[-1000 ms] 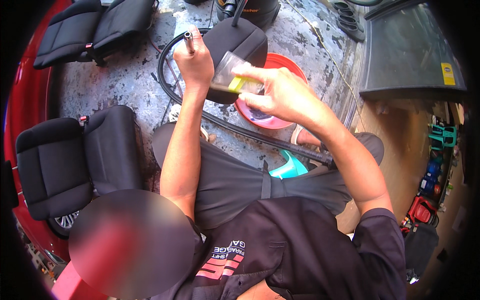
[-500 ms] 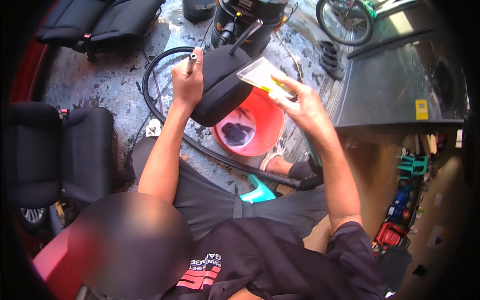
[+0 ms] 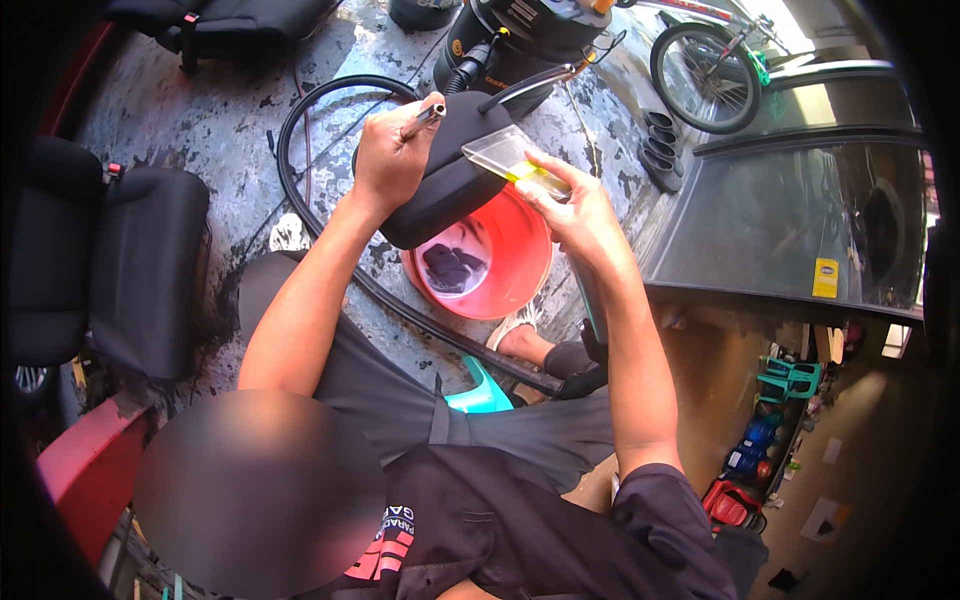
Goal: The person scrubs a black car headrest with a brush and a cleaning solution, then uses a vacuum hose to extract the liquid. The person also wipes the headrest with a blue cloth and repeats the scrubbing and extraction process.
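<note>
My left hand (image 3: 393, 150) is closed around one metal post of a black car headrest (image 3: 450, 185), and the post's hollow end shows above the fist. The second post (image 3: 525, 88) sticks out from the headrest toward the upper right. My right hand (image 3: 575, 205) grips a flat, clear plastic vacuum nozzle (image 3: 497, 152) with a yellow part near the fingers. Its wide edge lies over the headrest's right side; whether it touches the fabric I cannot tell. Under the headrest stands a red bucket (image 3: 525, 255) with dark cloth-like material and whitish liquid at its bottom.
A black drum vacuum (image 3: 490, 55) stands ahead, its black hose (image 3: 292, 150) looping around my legs. Black car seats (image 3: 150, 270) lie at left. A bicycle (image 3: 705, 78), dark sandals (image 3: 660, 150) and a dark car window (image 3: 780, 210) are at right. A turquoise stool (image 3: 480, 385) shows beneath me.
The headrest has turned, so both posts lean further right. The nozzle now overlaps more of its right side. The whole view has shifted, with the bucket and seats further left.
</note>
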The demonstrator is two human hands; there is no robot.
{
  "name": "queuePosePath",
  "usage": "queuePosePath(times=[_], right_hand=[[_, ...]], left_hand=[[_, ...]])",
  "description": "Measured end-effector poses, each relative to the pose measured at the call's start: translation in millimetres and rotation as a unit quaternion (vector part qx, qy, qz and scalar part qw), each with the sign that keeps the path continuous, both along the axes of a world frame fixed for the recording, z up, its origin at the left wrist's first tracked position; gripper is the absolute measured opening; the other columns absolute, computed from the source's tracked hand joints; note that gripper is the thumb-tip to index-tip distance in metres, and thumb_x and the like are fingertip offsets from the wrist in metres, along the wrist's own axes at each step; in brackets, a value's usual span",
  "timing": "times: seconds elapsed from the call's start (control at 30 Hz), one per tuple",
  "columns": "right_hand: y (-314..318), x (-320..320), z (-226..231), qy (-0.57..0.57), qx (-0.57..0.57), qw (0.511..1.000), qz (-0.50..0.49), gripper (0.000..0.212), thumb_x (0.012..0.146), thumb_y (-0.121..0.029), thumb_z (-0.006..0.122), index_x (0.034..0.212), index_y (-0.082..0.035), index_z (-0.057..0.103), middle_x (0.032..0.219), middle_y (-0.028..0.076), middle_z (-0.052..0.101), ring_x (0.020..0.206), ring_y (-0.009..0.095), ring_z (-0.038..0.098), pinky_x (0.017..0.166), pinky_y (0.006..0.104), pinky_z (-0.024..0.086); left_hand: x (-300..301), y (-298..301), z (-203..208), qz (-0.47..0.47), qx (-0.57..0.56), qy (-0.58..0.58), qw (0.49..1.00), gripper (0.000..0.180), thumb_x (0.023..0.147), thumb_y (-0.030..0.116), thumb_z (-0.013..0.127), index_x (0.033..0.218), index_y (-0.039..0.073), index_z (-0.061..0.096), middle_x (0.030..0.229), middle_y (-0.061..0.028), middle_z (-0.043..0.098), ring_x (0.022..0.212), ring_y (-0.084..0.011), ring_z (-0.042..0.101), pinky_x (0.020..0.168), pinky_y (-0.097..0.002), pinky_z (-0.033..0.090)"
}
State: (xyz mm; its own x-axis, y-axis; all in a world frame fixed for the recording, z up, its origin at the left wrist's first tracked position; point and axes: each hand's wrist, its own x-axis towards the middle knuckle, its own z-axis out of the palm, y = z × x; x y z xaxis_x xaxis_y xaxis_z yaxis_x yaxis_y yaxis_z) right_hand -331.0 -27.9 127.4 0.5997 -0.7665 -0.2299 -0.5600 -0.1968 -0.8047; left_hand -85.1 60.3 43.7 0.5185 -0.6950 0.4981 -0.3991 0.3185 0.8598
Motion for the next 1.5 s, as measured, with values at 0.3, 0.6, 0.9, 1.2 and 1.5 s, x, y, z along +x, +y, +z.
queuePosePath(times=[0.3, 0.6, 0.9, 1.2, 1.5], right_hand=[[-7, -1, -18, -0.003, -0.075, 0.997, 0.008, 0.051, 0.098, -0.021, 0.085, 0.146, -0.012, 0.072, 0.091, -0.004, 0.072, 0.066, 0.002, 0.051, 0.058, 0.0223, 0.043], [-2, 9, -4, 0.031, -0.042, 0.999, -0.008, 0.056, 0.095, -0.026, 0.086, 0.146, -0.007, 0.071, 0.126, 0.015, 0.081, 0.115, 0.019, 0.076, 0.105, 0.0336, 0.054], [-1, 9, -3, 0.039, -0.043, 0.998, -0.011, 0.057, 0.095, -0.025, 0.087, 0.145, -0.004, 0.07, 0.126, 0.016, 0.081, 0.114, 0.018, 0.075, 0.103, 0.0332, 0.055], [-1, 9, -3, 0.046, -0.049, 0.998, -0.012, 0.058, 0.095, -0.027, 0.087, 0.146, -0.004, 0.07, 0.127, 0.017, 0.08, 0.114, 0.018, 0.074, 0.104, 0.0336, 0.055], [1, 10, -3, 0.037, -0.05, 0.998, -0.014, 0.058, 0.095, -0.026, 0.087, 0.146, -0.003, 0.07, 0.126, 0.018, 0.08, 0.115, 0.019, 0.075, 0.104, 0.034, 0.055]], left_hand=[[2, 0, 0, 0.006, -0.001, 0.027, 1.0, 0.03, 0.111, 0.021, 0.068, 0.097, -0.006, 0.069, 0.069, -0.017, 0.051, 0.062, -0.019, 0.041, 0.06, -0.0364, 0.043], [4, -1, -1, 0.01, -0.011, 0.03, 0.999, 0.032, 0.11, 0.021, 0.068, 0.094, -0.006, 0.067, 0.068, -0.018, 0.05, 0.062, -0.0205, 0.038, 0.059, -0.037, 0.042], [5, 0, -2, 0.009, -0.003, 0.013, 1.0, 0.025, 0.109, 0.021, 0.07, 0.104, -0.003, 0.074, 0.073, -0.0222, 0.057, 0.059, -0.0277, 0.048, 0.059, -0.0373, 0.047], [6, -1, -2, 0.011, -0.004, 0.017, 1.0, 0.023, 0.108, 0.022, 0.069, 0.11, 0.0, 0.077, 0.076, -0.0225, 0.062, 0.061, -0.0316, 0.055, 0.061, -0.0379, 0.049], [5, -2, -2, 0.021, -0.009, 0.013, 1.0, 0.023, 0.108, 0.022, 0.07, 0.109, 0.0, 0.077, 0.077, -0.0235, 0.063, 0.062, -0.0359, 0.058, 0.061, -0.039, 0.049]])
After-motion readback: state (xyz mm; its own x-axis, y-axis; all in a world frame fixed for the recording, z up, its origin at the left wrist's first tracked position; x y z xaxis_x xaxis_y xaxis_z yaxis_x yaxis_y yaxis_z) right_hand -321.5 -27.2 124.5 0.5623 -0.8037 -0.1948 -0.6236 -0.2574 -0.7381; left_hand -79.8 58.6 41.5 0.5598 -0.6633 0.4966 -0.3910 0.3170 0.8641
